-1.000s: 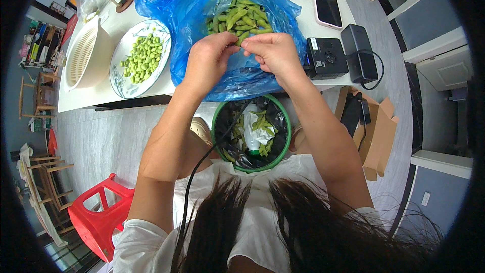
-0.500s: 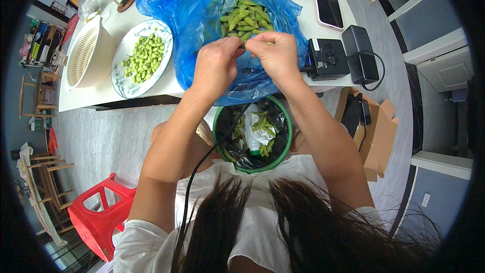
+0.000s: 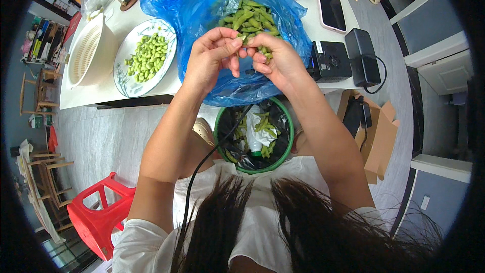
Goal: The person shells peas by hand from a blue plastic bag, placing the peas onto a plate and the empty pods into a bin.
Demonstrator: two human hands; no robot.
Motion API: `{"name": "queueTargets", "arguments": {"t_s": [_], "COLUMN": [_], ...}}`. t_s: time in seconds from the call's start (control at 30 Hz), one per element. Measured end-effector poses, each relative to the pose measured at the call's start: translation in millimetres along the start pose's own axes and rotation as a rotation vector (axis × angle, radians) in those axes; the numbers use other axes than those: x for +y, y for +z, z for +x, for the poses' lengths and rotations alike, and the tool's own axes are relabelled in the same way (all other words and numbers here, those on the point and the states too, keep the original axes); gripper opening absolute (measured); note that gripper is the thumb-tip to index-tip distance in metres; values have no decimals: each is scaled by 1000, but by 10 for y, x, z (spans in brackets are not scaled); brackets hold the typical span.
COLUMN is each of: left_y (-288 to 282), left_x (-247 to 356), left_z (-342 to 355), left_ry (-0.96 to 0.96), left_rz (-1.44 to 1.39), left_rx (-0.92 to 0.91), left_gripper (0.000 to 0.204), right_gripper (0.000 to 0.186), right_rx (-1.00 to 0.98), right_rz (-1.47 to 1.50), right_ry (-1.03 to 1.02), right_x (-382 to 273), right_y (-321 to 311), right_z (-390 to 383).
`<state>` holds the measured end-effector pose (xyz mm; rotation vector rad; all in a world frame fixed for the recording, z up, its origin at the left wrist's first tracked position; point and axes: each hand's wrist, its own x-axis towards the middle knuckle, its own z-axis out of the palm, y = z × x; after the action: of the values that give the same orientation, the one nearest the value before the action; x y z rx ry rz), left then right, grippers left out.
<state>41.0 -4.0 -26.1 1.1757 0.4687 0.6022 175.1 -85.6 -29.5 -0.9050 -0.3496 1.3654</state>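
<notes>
Over the near side of a blue plastic bag (image 3: 222,91), my left hand (image 3: 212,55) and my right hand (image 3: 278,61) meet, fingertips pinched on a green soybean pod (image 3: 243,39). The fingers hide much of the pod. More green pods (image 3: 255,17) lie heaped in the bag, just beyond my hands. To the left, a white plate (image 3: 121,82) with a patterned rim carries a pile of shelled green beans (image 3: 147,56). Below my hands, between my legs, stands a green-rimmed bin (image 3: 216,134) lined with black plastic; pod shells (image 3: 267,124) and a whitish bottle (image 3: 252,136) are inside.
A cream basket (image 3: 91,53) is at the table's left end. On the right are a phone (image 3: 332,10), a black box-shaped device (image 3: 331,60) and a black adapter (image 3: 362,55). A cardboard box (image 3: 381,136) and a red stool (image 3: 98,217) stand on the floor. A black cable (image 3: 202,162) crosses my lap.
My hands have turned and opened out slightly, with more of the fingers showing around the pod. The whole view has shifted a little.
</notes>
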Motion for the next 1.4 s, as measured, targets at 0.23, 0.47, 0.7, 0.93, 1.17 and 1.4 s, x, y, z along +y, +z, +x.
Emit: {"name": "queueTargets", "arguments": {"t_s": [0.23,0.47,0.7,0.93,1.17,1.4], "left_y": [30,36,146,153,141,-53], "left_x": [-33,-95,246,188,47,-79], "left_z": [-16,-45,-374,-514,-415,-209], "left_ry": [158,260,-80,-118,38,301], "left_rz": [328,445,374,607,591,828], "left_rx": [71,154,-378,-772,-404,86], "left_gripper": [12,14,21,24,14,15], "right_gripper": [12,16,15,19,21,21], "right_rx": [-22,-2,57,35,-96,-221], "right_rz": [5,-38,160,240,235,-21], "right_ry": [102,62,27,61,13,-42], "right_x": [-40,-26,-117,-156,-228,-186], "right_y": [64,17,-94,-26,307,1038], "right_z": [-62,-13,25,-3,-104,224]}}
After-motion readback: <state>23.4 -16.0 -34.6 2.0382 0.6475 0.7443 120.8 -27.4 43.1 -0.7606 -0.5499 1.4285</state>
